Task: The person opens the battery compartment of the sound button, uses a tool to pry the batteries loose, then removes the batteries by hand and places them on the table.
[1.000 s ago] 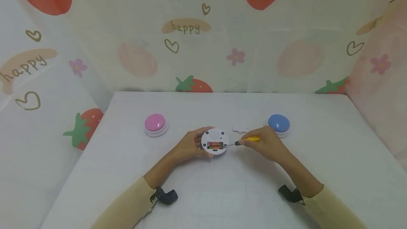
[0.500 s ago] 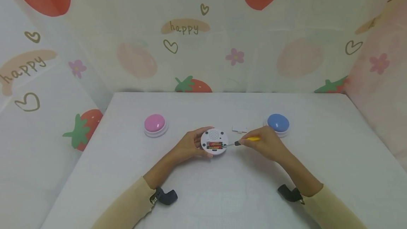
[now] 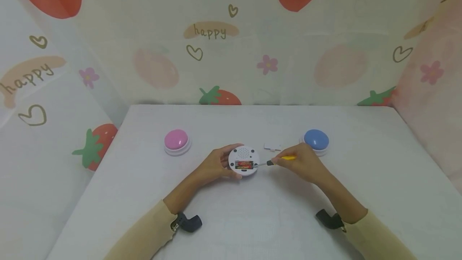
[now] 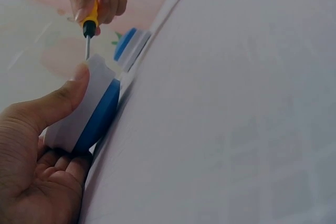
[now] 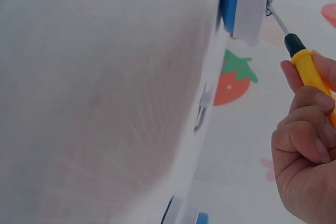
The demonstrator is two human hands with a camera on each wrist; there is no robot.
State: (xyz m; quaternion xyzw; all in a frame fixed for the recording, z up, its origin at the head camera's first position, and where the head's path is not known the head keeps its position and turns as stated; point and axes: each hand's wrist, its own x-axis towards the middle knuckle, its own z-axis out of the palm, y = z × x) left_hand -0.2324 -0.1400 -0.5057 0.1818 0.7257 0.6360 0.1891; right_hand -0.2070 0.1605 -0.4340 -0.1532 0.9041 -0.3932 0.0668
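A round white push button with a blue dome (image 4: 102,115) is turned face down, its white underside (image 3: 243,152) facing up. My left hand (image 3: 213,165) holds it by the left edge, thumb along the near side and fingers around the back. Red batteries (image 3: 244,165) sit in its uncovered compartment. With my right hand (image 3: 302,163) I pinch a small screwdriver (image 3: 287,158) by its yellow handle. The metal tip reaches the right end of the batteries; in the right wrist view, the shaft (image 5: 279,20) overlaps a small metal contact or spring at the compartment.
The white battery cover (image 3: 272,147) lies on the table just behind the screwdriver. A pink push button (image 3: 176,140) stands at the back left, and a blue one (image 3: 316,139) at the back right, partly behind my right hand. A printed cloth (image 3: 303,51) hangs behind the white table (image 3: 234,224).
The lettering on the nearer battery shows a little differently, as if it turned slightly. Both hands and the screwdriver have stayed almost in place.
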